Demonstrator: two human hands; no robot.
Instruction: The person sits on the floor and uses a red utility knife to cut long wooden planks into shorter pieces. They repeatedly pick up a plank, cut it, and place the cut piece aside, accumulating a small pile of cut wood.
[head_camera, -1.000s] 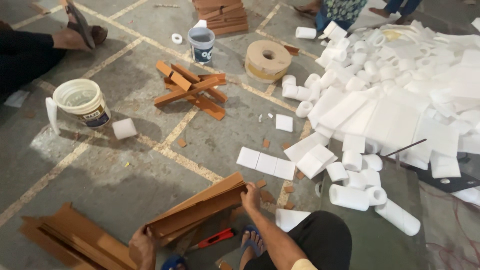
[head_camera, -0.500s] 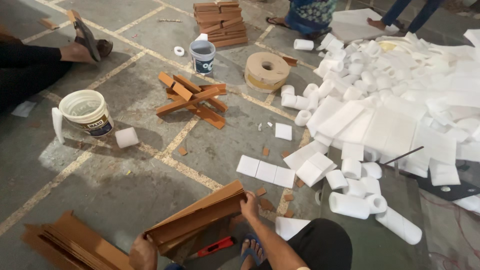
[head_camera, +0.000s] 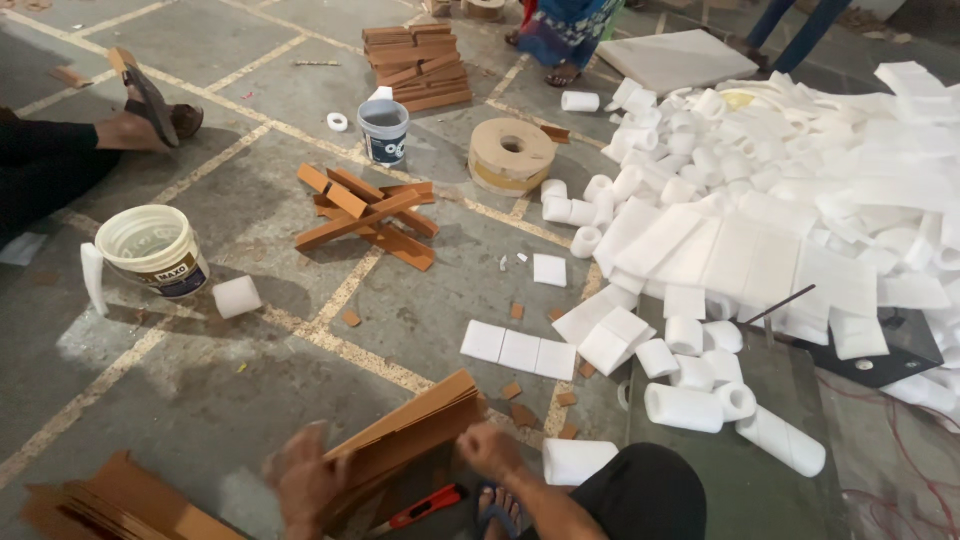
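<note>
Down at the near edge, both hands grip a stack of brown cardboard strips (head_camera: 415, 432), long flat pieces pressed together with their thin edges showing, tilted up toward the right. The left hand (head_camera: 305, 478) is blurred, its fingers curled around the lower end of the stack; the right hand (head_camera: 487, 450) clasps the upper end, fingers closed over it. The stack is held just above the concrete floor (head_camera: 250, 380), in front of the person's dark-clad knee (head_camera: 645, 490). A red utility knife (head_camera: 425, 507) lies beneath it, and a second heap of cardboard pieces (head_camera: 110, 500) sits at the lower left. Farther off stand a white bucket (head_camera: 155, 250), a crossed pile of brown blocks (head_camera: 365, 215), and a large heap of white foam pieces (head_camera: 780, 200).
</note>
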